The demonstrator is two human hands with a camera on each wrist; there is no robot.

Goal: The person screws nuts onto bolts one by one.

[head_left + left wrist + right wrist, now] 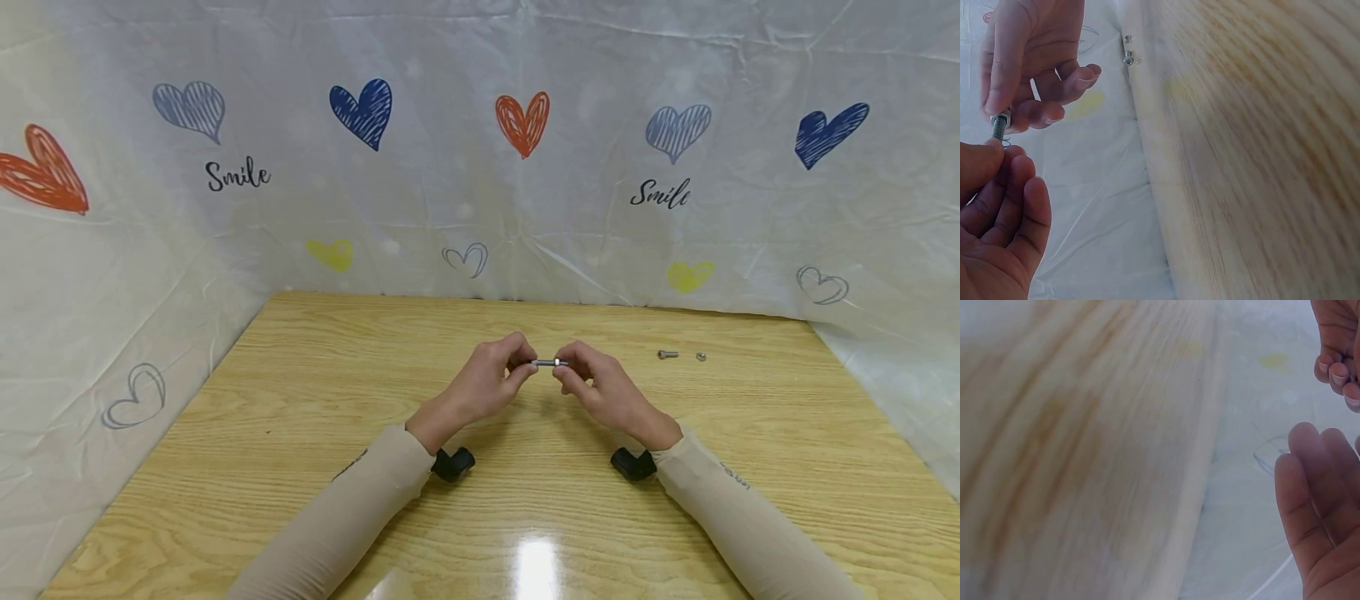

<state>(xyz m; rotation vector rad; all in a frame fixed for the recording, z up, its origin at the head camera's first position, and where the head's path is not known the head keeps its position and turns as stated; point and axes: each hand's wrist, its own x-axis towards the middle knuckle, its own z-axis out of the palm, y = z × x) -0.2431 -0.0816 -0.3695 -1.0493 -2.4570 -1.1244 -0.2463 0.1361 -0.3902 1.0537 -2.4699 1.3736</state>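
My left hand (491, 375) pinches one end of a metal bolt (545, 362) between thumb and fingertips, above the wooden table. A hex nut (557, 362) sits around the bolt near its other end, where the thumb and index finger of my right hand (600, 383) pinch it. In the left wrist view, bare thread (998, 132) shows between the nut (1001, 117) and the left fingertips, which hide that end of the bolt. Only the loosely spread other fingers of my right hand (1325, 512) show in the right wrist view; the bolt is outside it.
On the wooden table (337, 358), right of the hands, lie a short socket-head screw (667, 355) and a loose nut (701, 357). A white cloth (450, 192) printed with hearts hangs behind the table's far edge. Black wrist cameras (453, 465) hang below both wrists.
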